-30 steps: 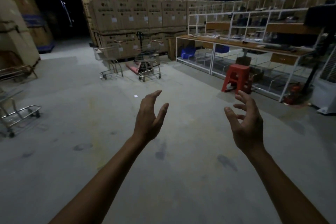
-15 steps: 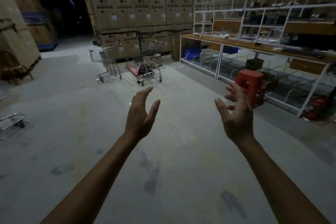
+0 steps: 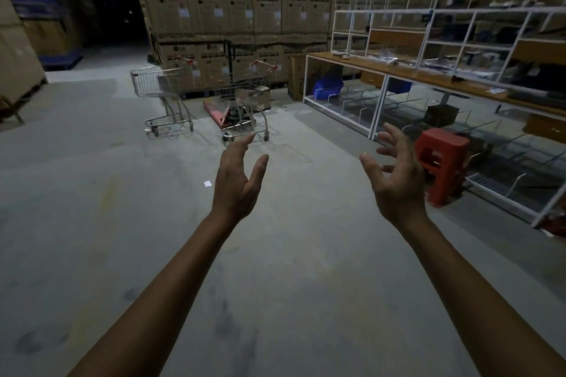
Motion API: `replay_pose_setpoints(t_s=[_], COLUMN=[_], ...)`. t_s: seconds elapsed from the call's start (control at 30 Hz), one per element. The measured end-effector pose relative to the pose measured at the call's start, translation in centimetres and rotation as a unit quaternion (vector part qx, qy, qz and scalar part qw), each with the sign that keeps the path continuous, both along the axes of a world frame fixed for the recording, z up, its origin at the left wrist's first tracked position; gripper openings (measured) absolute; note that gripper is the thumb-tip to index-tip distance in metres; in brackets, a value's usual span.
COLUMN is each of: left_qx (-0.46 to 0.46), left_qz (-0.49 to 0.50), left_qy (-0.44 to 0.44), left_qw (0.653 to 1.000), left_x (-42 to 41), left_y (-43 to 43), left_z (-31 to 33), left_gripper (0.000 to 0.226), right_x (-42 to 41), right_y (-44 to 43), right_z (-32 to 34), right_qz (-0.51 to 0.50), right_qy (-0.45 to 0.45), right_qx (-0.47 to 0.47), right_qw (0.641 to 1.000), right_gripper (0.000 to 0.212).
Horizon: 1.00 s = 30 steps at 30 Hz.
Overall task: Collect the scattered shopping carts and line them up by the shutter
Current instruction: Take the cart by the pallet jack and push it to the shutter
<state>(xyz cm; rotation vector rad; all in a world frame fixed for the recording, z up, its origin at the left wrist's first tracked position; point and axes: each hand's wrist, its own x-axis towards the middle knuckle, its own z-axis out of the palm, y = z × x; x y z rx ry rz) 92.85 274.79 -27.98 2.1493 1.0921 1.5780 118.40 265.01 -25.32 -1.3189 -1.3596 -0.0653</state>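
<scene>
Both of your hands were empty and held out in front of you: your left hand (image 3: 237,184) had its fingers straight and together with the thumb apart, and your right hand (image 3: 398,180) had its fingers spread and loosely bent, palms turned toward each other. The two silver wire shopping carts stood well apart from you, ahead across the bare grey concrete floor (image 3: 92,223) and against the tall stack of brown cardboard boxes (image 3: 232,9). The right-hand cart (image 3: 245,101) lay almost straight beyond your left fingertips, over the pink pallet jack (image 3: 214,112); the left-hand cart (image 3: 159,87) stood further left. Their red-tipped handles seemed to sit at the far, box-side end, so the baskets appeared to point leftward or toward you, though blur made the right one's axis hard to read. Your left hand was the nearer to both. The red plastic stool (image 3: 441,162) and white-framed shelving (image 3: 376,107) lay to your right. No shutter showed.
</scene>
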Motion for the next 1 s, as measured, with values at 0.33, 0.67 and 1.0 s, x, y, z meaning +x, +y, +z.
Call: replay_pose_setpoints(t_s=[0.33,0.67,1.0], left_qx=[0.011,0.022,0.026], left_qz=[0.004,0.014,0.032], left_qy=[0.006,0.04,0.053], left_qw=[1.0,0.999,0.998], left_x=[5.0,14.9,26.2], left_y=[22.9,45.7,68.0], left_z=[3.0,1.8,5.0], left_gripper=[0.054,0.059,0.06], right_x=[5.3,15.5,26.9], right_y=[23.3,47.5,69.7], right_z=[1.8,-1.3,2.6], right_qz=[-0.009,0.004,0.024], right_qy=[0.02,0.045,0.042], right_qx=[0.007,0.015,0.016], right_qw=[1.0,0.999,0.999], right_gripper=[0.079,0.075,0.078])
